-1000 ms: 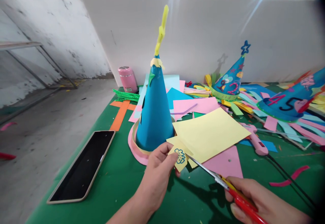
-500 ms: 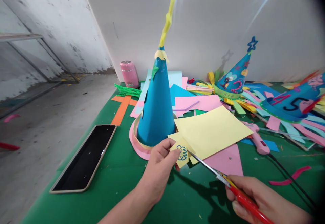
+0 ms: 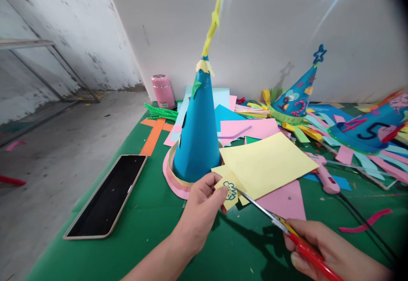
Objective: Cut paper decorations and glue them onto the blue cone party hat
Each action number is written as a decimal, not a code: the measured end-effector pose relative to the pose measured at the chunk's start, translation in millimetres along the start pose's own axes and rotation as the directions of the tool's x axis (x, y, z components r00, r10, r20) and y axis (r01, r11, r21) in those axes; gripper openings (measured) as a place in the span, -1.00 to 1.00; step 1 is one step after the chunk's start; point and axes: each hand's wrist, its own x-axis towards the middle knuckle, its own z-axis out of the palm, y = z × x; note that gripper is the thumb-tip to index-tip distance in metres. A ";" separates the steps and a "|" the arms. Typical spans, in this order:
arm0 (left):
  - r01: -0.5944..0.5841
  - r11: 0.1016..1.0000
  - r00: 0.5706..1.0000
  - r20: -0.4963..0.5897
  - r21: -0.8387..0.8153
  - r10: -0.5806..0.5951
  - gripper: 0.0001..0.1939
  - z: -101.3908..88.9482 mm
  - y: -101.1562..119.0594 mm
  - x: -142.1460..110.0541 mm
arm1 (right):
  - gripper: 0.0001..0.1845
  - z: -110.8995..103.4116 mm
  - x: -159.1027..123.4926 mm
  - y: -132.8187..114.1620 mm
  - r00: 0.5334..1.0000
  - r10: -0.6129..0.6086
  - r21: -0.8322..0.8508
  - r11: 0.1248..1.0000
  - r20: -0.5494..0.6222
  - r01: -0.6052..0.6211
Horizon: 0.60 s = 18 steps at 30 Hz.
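Head cam: your L hand (image 3: 204, 213) pinches a small yellow paper (image 3: 230, 204) w/ a blue drawing (image 3: 230, 191), thumb on top, just in front of the blue cone hat (image 3: 197, 132). Your R hand (image 3: 331, 247) is wrapped round the red-and-yellow scissors (image 3: 276, 220), blade tips at the paper's R edge. Lg yellow sheet (image 3: 270, 166) lies behind.

Craft workshop: glue gun (image 3: 328, 179), concrete floor (image 3: 117, 119), stained wall (image 3: 70, 38)
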 end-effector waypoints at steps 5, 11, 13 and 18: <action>0.001 1.000 1.000 -0.004 -0.010 -0.001 -0.87 0.3 0.6 -0.1 | -0.78 -0.8 0.1 -2.3 0.998 0.023 -0.077 0.997 0.056 -0.019; 0.006 0.999 1.000 0.013 -0.032 -0.006 -0.88 0.1 0.0 -1.2 | -0.85 0.5 3.2 -0.1 0.995 0.031 -0.134 0.991 0.093 -0.018; 0.010 0.999 1.000 0.011 -0.049 -0.009 -0.88 0.3 0.4 -1.3 | -0.86 1.2 3.4 0.7 0.995 0.039 -0.147 0.989 0.094 -0.025; 0.006 0.999 1.000 0.012 -0.045 -0.006 -0.88 0.7 0.5 -1.0 | -0.85 0.8 3.1 5.2 0.994 0.052 -0.113 0.993 0.097 -0.041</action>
